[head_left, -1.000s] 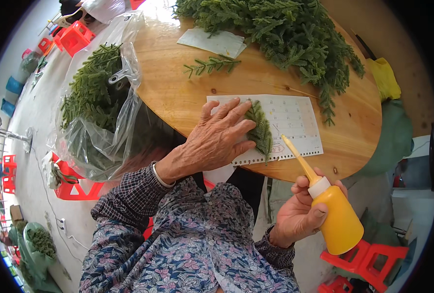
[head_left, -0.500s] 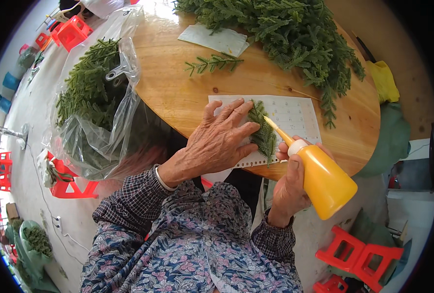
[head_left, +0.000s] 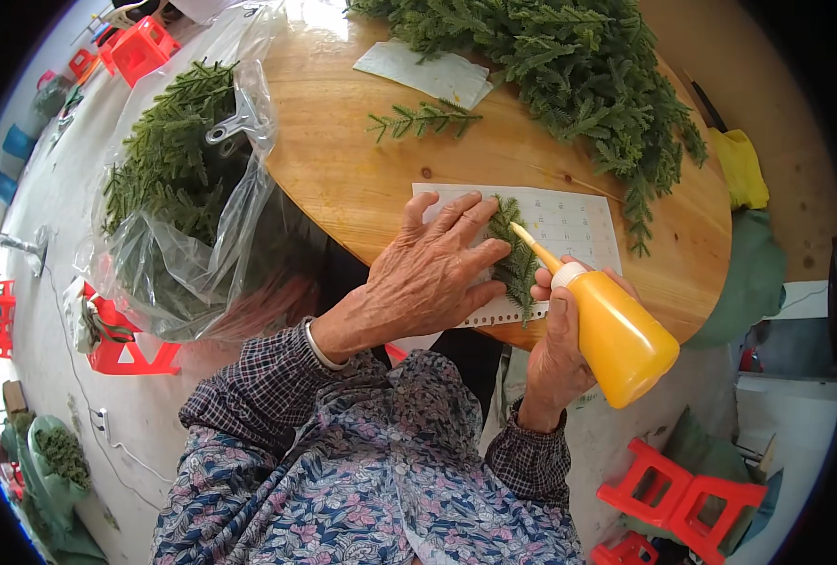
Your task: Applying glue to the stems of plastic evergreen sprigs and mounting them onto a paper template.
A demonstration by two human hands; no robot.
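A short green fir-like sprig (head_left: 514, 268) lies lengthwise on a white printed sheet (head_left: 574, 226) with punched holes along its near edge. My left hand (head_left: 428, 268) rests palm down on the sheet with its fingers spread, the fingertips against the sprig's left side. Wrapped in my right hand (head_left: 561, 344) is a yellow squeeze bottle (head_left: 630, 339) with a white collar and a long narrow nozzle. The bottle tilts, and its tip points at the upper part of the sprig. Whether the tip touches the needles I cannot tell.
A heap of green branches (head_left: 588, 85) covers the far right of the round wooden table (head_left: 315, 132). Another sprig (head_left: 423, 119) lies near a pale folded sheet (head_left: 423, 72). Left of the table is a clear plastic bag (head_left: 220, 273) of greenery. Red stools (head_left: 677, 494) stand lower right.
The view has shifted slightly. The bottle's body has moved a little up and left, its nozzle still over the sprig. My left hand keeps its place beside the sprig.
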